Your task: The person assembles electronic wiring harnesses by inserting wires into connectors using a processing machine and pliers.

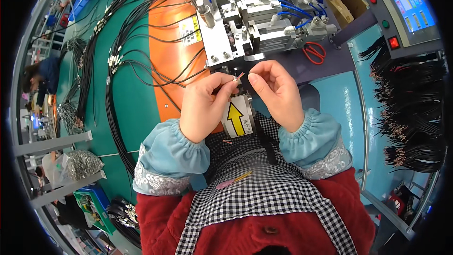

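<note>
"What is the left hand [205, 101] doing?"

"Thumb and forefinger are pinched tight on a thin wire end with a copper-coloured tip [240, 75], which pokes out past the fingertips toward the right hand [277, 89]."

"And that right hand?"

"Just beside the tip, apart from it, fingers curled and thumb near the forefinger. I can't tell from this angle whether those two meet or have anything between them."

"Where is all this, exactly?"

"In front of a silver metal machine with blue air tubes [264, 23]. Between the wrists sits a pale plate bearing a yellow arrow [236, 118], and just under it a few copper-coloured scraps [227, 141] lie on the black-and-white checked apron [269, 193]."

"What's to the left?"

"An orange panel [165, 42] with black cables crossing it, then a green tabletop [130, 97]. A thick bundle of black cables with pale metal ends [114, 61] curves along it."

"To the right?"

"A pair of red-handled scissors [315, 53] on the dark surface beside the machine, a grey control box with a lit blue screen [413, 0], and below that a dense row of hanging black cables with copper-coloured ends [406, 104]."
</note>
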Available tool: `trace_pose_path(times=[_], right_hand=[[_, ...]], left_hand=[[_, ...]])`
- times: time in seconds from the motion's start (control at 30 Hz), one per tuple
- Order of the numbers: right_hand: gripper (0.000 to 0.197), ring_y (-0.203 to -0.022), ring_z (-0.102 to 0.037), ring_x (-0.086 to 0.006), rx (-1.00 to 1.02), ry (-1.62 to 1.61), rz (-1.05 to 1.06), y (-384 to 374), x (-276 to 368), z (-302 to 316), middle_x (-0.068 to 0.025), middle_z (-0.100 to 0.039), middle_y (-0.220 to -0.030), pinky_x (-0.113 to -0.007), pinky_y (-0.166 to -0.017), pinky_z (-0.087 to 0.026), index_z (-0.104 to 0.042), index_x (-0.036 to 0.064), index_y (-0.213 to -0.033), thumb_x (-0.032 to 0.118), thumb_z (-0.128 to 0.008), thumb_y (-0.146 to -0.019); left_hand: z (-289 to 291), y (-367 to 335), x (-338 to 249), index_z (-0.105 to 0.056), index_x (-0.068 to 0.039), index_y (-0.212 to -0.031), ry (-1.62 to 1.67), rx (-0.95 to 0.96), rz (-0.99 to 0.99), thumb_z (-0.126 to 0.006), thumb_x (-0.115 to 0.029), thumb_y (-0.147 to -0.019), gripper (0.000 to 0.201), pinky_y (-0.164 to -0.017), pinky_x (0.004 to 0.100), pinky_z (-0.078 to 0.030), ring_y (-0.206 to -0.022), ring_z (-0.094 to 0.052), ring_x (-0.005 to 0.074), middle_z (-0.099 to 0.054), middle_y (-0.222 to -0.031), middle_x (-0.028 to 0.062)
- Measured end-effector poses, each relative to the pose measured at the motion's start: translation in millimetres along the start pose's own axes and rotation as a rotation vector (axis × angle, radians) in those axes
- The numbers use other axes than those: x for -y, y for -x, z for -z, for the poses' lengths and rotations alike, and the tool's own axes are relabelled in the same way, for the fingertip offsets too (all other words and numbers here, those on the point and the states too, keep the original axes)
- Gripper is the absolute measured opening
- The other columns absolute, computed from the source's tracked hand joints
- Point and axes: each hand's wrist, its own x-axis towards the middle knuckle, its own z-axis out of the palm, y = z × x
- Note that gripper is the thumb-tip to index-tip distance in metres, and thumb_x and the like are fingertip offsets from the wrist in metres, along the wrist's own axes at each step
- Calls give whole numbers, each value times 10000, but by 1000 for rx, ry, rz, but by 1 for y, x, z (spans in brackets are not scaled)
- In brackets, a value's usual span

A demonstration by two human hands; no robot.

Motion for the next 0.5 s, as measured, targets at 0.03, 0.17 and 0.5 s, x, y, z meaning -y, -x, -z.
trace_pose_path(times=[0.03,0.17,0.5], right_hand=[[75,-646,-489,-65,-16,-7,-8,1,0,-1,5,-615,-795,-190,-586,-413,-636,24,-945,36,-645,-872],[70,-640,-484,-66,-41,-10,-23,0,2,-8,5,-612,-790,-192,-576,-409,-638,25,-928,29,-652,-860],[84,-660,-482,-65,-50,138,32,-1,7,-15,0,-604,-800,-188,-598,-414,-637,18,-933,2,-640,-850]], left_hand=[[-2,0,-1,-690,-5,-868,32,-34,30,-650,-9,-850,43,-530,236,-444,-570,-544,131,-650,-680,33],[-4,2,4,-685,-7,-841,37,-78,24,-660,0,-839,25,-494,221,-413,-540,-502,101,-632,-651,18],[-7,3,8,-668,-15,-798,-70,-145,-74,-683,4,-812,28,-465,223,-383,-507,-453,94,-603,-626,9]])
